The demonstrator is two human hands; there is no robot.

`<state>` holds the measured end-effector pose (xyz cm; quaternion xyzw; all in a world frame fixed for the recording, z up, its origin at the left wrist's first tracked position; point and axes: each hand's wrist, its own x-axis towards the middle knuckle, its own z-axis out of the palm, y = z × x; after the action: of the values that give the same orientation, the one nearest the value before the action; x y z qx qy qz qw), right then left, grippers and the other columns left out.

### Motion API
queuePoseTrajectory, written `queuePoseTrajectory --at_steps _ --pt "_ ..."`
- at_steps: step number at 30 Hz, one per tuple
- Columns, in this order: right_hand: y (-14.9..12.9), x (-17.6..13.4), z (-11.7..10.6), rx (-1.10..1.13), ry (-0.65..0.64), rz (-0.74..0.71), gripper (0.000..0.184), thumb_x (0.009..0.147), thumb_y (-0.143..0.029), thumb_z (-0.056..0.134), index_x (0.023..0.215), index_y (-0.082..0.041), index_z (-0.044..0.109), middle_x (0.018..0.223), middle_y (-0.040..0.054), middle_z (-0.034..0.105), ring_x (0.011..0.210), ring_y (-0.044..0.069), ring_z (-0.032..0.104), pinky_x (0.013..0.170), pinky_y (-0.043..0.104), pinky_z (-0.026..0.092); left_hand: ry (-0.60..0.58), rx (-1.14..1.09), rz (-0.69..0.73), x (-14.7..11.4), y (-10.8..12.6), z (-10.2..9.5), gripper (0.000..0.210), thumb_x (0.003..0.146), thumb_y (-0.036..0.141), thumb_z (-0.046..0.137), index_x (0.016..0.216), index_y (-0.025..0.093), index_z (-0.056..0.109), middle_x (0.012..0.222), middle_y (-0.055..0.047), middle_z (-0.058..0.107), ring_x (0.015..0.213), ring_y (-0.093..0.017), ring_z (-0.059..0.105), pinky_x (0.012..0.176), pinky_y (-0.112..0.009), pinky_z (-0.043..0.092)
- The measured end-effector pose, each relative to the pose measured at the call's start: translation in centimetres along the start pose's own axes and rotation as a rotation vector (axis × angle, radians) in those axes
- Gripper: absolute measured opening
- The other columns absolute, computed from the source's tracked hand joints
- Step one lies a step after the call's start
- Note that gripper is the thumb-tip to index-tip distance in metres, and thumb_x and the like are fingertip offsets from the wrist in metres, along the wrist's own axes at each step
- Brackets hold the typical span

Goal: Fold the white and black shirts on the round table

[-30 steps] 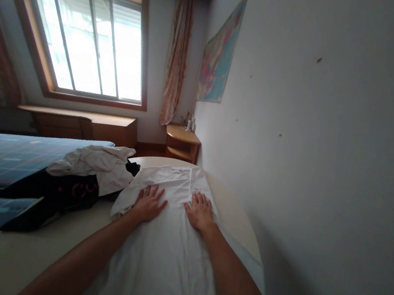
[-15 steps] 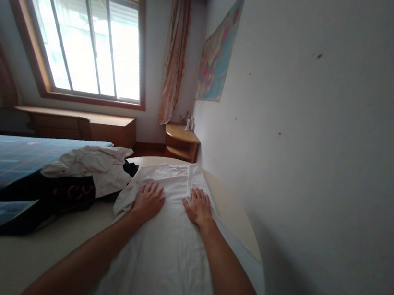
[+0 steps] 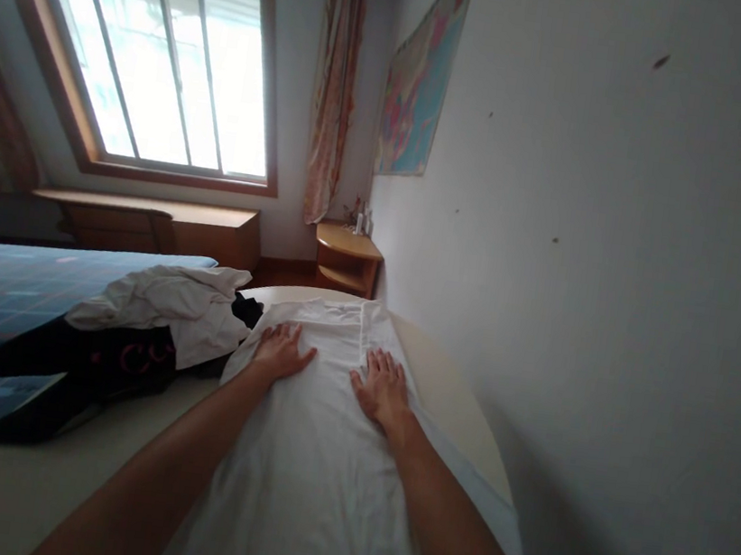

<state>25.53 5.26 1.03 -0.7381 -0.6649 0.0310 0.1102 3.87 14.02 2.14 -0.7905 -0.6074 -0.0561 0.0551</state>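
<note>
A white garment (image 3: 315, 434), perhaps a shirt, lies spread lengthwise over a round cream table (image 3: 456, 398). Near its far left edge, my left hand (image 3: 282, 352) rests flat on the cloth with the thumb stretched out to the right. My right hand (image 3: 383, 386) lies flat beside the raised seam strip on the right, fingers spread and pointing away from me. Neither hand grips anything. The near end of the garment runs out of view between my forearms.
Left of the garment is a heap of clothes: a white piece (image 3: 169, 301) over a black one with pink lettering (image 3: 105, 370). Beyond it is a bed with a blue checked cover (image 3: 14, 285). A wall (image 3: 607, 345) borders the right; a corner shelf (image 3: 351, 243) stands behind.
My left hand has slid toward the garment's far left edge, its thumb now farther out. My right hand stays by the seam strip. The camera view has shifted slightly.
</note>
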Motion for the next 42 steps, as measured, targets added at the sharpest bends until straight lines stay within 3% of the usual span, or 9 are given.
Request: queuePoseTrajectory --at_steps 9,15,20,24,26,29,32,36,42 --pt "0.0 3.2 1.0 0.006 0.072 0.034 0.071 0.095 -0.053 0.034 0.152 -0.01 0.033 0.16 0.0124 0.026 0.147 0.027 0.019 0.119 0.043 0.007 -0.057 0.053 0.051 4.5 -0.2 0.6 0.077 0.093 0.064 0.033 0.147 0.01 0.038 0.146 -0.023 0.045 0.134 -0.035 0.042 0.112 -0.047 0.021" --pt "0.0 4.5 1.1 0.009 0.082 0.042 0.072 0.094 -0.053 0.035 0.151 -0.01 0.033 0.16 0.0132 0.027 0.147 0.028 0.02 0.118 0.044 0.008 -0.018 0.036 0.026 5.2 0.6 0.6 0.069 0.096 0.056 0.033 0.144 0.006 0.04 0.144 -0.026 0.046 0.136 -0.038 0.038 0.111 -0.051 0.02" --pt "-0.2 4.1 0.9 0.021 0.145 0.032 0.065 0.094 -0.048 0.038 0.147 -0.01 0.042 0.155 0.0138 0.037 0.143 0.028 0.028 0.117 0.041 0.015 0.032 -0.038 0.061 2.3 3.9 -0.5 0.049 0.099 0.034 0.035 0.139 0.009 0.046 0.131 -0.022 0.058 0.121 -0.032 0.054 0.103 -0.044 0.034" --pt "-0.5 3.2 0.7 0.015 0.208 0.023 0.053 0.097 -0.039 0.034 0.137 -0.011 0.055 0.145 0.0145 0.051 0.134 0.025 0.042 0.113 0.035 0.022 0.044 -0.116 0.121 -2.5 7.0 -0.4 0.053 0.099 0.045 0.033 0.142 0.015 0.043 0.133 -0.018 0.058 0.118 -0.03 0.056 0.098 -0.043 0.041" --pt "-0.5 2.7 0.3 -0.012 0.164 -0.014 0.053 0.098 -0.039 0.035 0.139 -0.01 0.052 0.146 0.0155 0.049 0.135 0.025 0.041 0.113 0.035 0.023 0.055 -0.177 0.173 -4.9 7.6 0.2 0.056 0.097 0.051 0.037 0.141 0.018 0.045 0.147 -0.018 0.046 0.134 -0.036 0.043 0.105 -0.052 0.035" --pt "0.1 1.5 -0.9 -0.058 0.058 -0.094 0.055 0.097 -0.043 0.039 0.142 -0.012 0.048 0.148 0.0144 0.047 0.136 0.023 0.04 0.112 0.033 0.026 0.051 -0.25 0.192 -7.6 6.9 0.8 0.059 0.096 0.055 0.038 0.144 0.021 0.043 0.157 -0.016 0.033 0.144 -0.039 0.026 0.111 -0.06 0.026" --pt "1.0 -0.2 -2.6 -0.083 0.021 -0.112 0.047 0.095 -0.044 0.045 0.132 -0.017 0.058 0.138 0.0124 0.057 0.127 0.023 0.05 0.106 0.032 0.033 0.121 -0.347 0.243 -9.1 5.3 0.6 0.051 0.099 0.048 0.035 0.14 0.021 0.048 0.155 -0.012 0.037 0.145 -0.031 0.028 0.115 -0.051 0.027" --pt "2.7 -2.9 -4.5 -0.121 0.012 -0.016 0.039 0.095 -0.039 0.046 0.119 -0.013 0.063 0.125 0.0185 0.063 0.118 0.028 0.056 0.098 0.036 0.039 0.099 -0.39 0.334 -10.4 3.5 -0.2 0.046 0.099 0.043 0.037 0.137 0.023 0.051 0.148 -0.008 0.048 0.138 -0.026 0.041 0.116 -0.046 0.029" --pt "6.2 -6.2 -6.4 -0.094 -0.102 0.15 0.037 0.09 -0.039 0.05 0.108 -0.012 0.067 0.105 0.0196 0.071 0.096 0.029 0.067 0.077 0.034 0.045 -0.023 -0.326 0.36 -11.2 3.1 -0.7 0.058 0.095 0.054 0.042 0.146 0.028 0.043 0.157 -0.008 0.034 0.147 -0.032 0.023 0.118 -0.053 0.019"
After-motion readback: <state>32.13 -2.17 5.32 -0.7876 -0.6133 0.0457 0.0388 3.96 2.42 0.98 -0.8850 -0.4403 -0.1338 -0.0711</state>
